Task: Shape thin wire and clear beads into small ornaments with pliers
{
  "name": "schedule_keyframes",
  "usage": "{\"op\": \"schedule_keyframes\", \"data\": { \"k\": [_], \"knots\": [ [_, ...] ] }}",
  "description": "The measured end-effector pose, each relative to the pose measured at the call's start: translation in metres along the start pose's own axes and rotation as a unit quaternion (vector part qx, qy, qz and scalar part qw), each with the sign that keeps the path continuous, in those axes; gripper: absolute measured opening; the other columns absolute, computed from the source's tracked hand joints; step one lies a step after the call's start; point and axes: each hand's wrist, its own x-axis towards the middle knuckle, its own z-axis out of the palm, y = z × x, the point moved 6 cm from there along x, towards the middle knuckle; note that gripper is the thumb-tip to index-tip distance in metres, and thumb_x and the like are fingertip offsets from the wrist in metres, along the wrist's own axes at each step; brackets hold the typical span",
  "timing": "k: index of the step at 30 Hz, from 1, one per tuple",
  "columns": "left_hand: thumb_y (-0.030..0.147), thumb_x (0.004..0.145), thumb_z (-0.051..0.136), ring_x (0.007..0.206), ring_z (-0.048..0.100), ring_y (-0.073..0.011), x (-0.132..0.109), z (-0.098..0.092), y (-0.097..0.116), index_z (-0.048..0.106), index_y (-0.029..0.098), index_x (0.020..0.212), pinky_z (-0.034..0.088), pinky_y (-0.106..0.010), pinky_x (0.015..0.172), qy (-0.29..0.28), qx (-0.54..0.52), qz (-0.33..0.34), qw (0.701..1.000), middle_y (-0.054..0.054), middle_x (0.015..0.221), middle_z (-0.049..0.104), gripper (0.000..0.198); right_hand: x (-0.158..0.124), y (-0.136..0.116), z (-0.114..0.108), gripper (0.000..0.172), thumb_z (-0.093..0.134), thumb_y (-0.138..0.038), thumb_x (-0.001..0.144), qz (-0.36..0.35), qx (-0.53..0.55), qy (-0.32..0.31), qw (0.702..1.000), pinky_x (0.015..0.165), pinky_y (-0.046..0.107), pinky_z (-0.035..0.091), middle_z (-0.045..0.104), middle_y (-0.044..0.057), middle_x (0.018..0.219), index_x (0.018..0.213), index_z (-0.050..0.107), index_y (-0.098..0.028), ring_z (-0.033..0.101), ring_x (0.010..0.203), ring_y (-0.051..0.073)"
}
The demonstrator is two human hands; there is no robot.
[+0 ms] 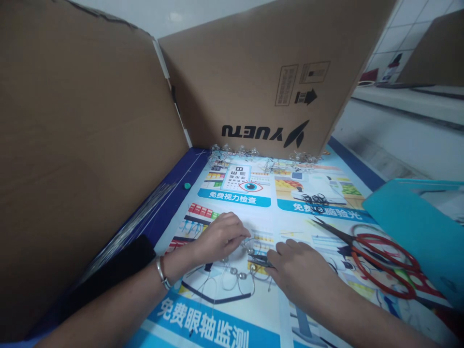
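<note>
Toward the near edge of the printed sheet, pinching beaded cord in the left hand, seemingly for steadiness; gripping slim pliers in the right hand, perhaps for finer reach.

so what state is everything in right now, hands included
left hand: curled over the beaded cord, grip unclear
right hand: closed on a tool
tool: held, tip at the beaded cord, open or shut unclear
beaded cord: loosely looped
scissors: lying down, blades close together
black cords: bunched in coils
wires: lying in a bundle
cardboard: standing upright
bracelet: worn
sheet: spread flat
</note>
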Motion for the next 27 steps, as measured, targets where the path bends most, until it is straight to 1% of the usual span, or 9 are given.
{"op": "schedule_keyframes", "data": {
  "k": [5, 8, 11, 15, 21, 27],
  "knots": [
    [0.013, 0.088, 0.045, 0.081, 0.052, -0.0174, 0.000, 0.000, 0.000, 0.063, 0.015, 0.094, 0.041, -0.033, 0.077, -0.005, -0.002, -0.002, 1.000, -0.007, 0.081, 0.062, 0.018, 0.000, -0.001, -0.001, 0.008, 0.057, -0.023, 0.081, -0.001, 0.001, 0.005, 1.000, 0.055, 0.031, 0.024, 0.060, 0.004, 0.070, 0.074, 0.061, -0.021, 0.053, 0.066, 0.021],
    [0.016, 0.089, 0.046, 0.080, 0.052, -0.0172, 0.001, 0.000, 0.001, 0.063, 0.014, 0.093, 0.041, -0.032, 0.077, -0.004, -0.005, -0.001, 1.000, -0.007, 0.081, 0.063, 0.017, 0.001, -0.001, -0.001, 0.007, 0.058, -0.025, 0.080, 0.000, 0.002, 0.004, 1.000, 0.055, 0.031, 0.024, 0.061, 0.004, 0.071, 0.075, 0.062, -0.021, 0.054, 0.067, 0.021],
    [0.017, 0.089, 0.047, 0.080, 0.052, -0.0171, 0.000, -0.001, 0.002, 0.063, 0.014, 0.092, 0.041, -0.032, 0.077, -0.002, -0.010, 0.000, 1.000, -0.007, 0.082, 0.063, 0.016, 0.001, -0.001, -0.001, 0.006, 0.059, -0.024, 0.079, 0.000, -0.002, 0.005, 1.000, 0.055, 0.031, 0.024, 0.061, 0.003, 0.071, 0.074, 0.062, -0.021, 0.054, 0.067, 0.021],
    [0.016, 0.089, 0.047, 0.080, 0.053, -0.0171, -0.001, 0.000, 0.001, 0.063, 0.014, 0.093, 0.041, -0.032, 0.077, 0.004, -0.012, 0.000, 1.000, -0.007, 0.081, 0.064, 0.016, 0.000, -0.002, -0.002, 0.005, 0.061, -0.022, 0.078, -0.010, -0.011, 0.026, 1.000, 0.055, 0.031, 0.022, 0.060, 0.003, 0.069, 0.073, 0.061, -0.020, 0.053, 0.065, 0.019],
    [0.015, 0.088, 0.047, 0.080, 0.053, -0.0170, -0.004, -0.002, -0.001, 0.062, 0.015, 0.094, 0.042, -0.032, 0.077, 0.025, -0.025, -0.001, 0.999, -0.007, 0.080, 0.064, 0.016, -0.001, -0.003, 0.000, 0.009, 0.061, -0.024, 0.079, -0.030, -0.007, 0.058, 0.998, 0.056, 0.031, 0.022, 0.058, 0.002, 0.068, 0.071, 0.059, -0.020, 0.050, 0.064, 0.019],
    [0.014, 0.087, 0.049, 0.081, 0.053, -0.0162, -0.011, -0.003, -0.007, 0.063, 0.015, 0.088, 0.043, -0.029, 0.076, 0.053, -0.036, -0.028, 0.998, -0.005, 0.080, 0.064, 0.014, -0.002, -0.005, 0.001, 0.010, 0.061, -0.025, 0.079, -0.048, -0.018, 0.094, 0.994, 0.059, 0.031, 0.022, 0.056, 0.002, 0.068, 0.072, 0.056, -0.020, 0.046, 0.066, 0.018]
  ]
}}
